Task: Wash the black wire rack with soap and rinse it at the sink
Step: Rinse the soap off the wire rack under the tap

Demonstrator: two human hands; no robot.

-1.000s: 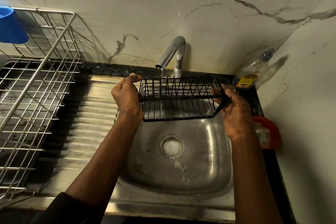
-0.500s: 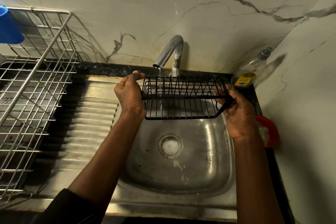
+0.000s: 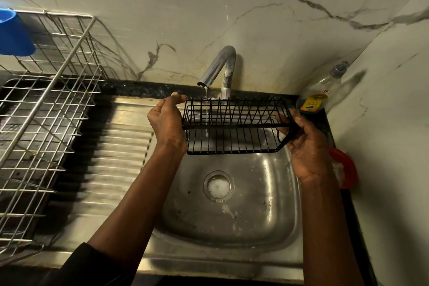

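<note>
I hold the black wire rack level above the steel sink basin, under the curved tap. A thin stream of water falls from the spout through the rack's left part. My left hand grips the rack's left end, thumb over the top rim. My right hand grips its right end. Foam sits in the drain.
A clear soap bottle with a yellow label stands in the right corner. A red dish with a sponge lies right of the basin. A steel dish rack holding a blue cup sits left of the ribbed drainboard.
The rack has shifted slightly right, so the water stream now passes through its left part. Both hands keep their grip on the ends.
</note>
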